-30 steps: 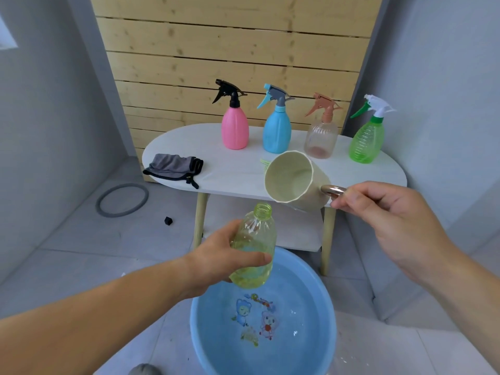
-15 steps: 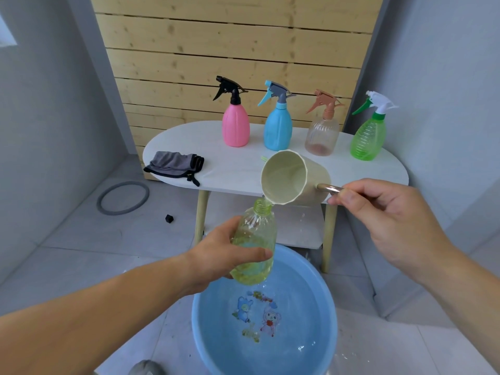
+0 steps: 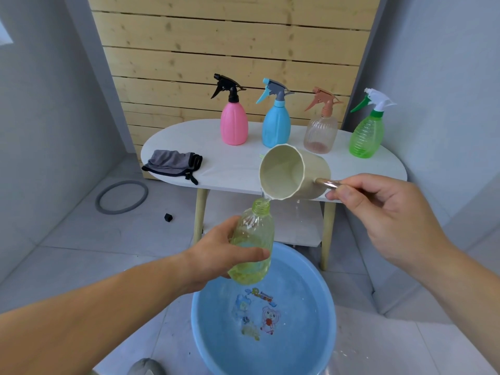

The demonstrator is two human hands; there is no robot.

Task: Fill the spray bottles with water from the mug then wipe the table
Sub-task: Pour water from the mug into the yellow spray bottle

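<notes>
Yellow-green bottle [image 3: 253,244]: uncapped, clear plastic, tilted slightly, partly filled with water, held over the blue basin.
Left hand [image 3: 216,255]: fingers and thumb clamped around the lower body of the yellow-green bottle.
Mug [image 3: 293,171]: cream plastic, tipped on its side with its mouth facing the camera, its lower rim just above the bottle's threaded neck; a thin stream of water runs from the rim into the neck, and a few drops fall beside it.
Right hand [image 3: 389,212]: thumb and fingers pinched together on the mug's shiny metal handle [image 3: 326,183].
Blue basin [image 3: 322,301]: on the floor below the bottle, holding water, cartoon stickers on its bottom.
Table [image 3: 232,169]: white oval top on pale wooden legs, with a lower shelf, standing against a wooden slat wall.
Spray bottles: 4 stand upright in a row at the back of the table, all with trigger heads on: pink bottle [image 3: 234,125], blue bottle [image 3: 276,128], clear brown-tinted bottle [image 3: 320,133], green bottle [image 3: 366,136].
Cloth [image 3: 173,165]: grey with black edging, crumpled on the table's left end, well apart from the bottles.
Floor: a grey ring [image 3: 121,197] and a small black object [image 3: 168,217] lie left of the table.
</notes>
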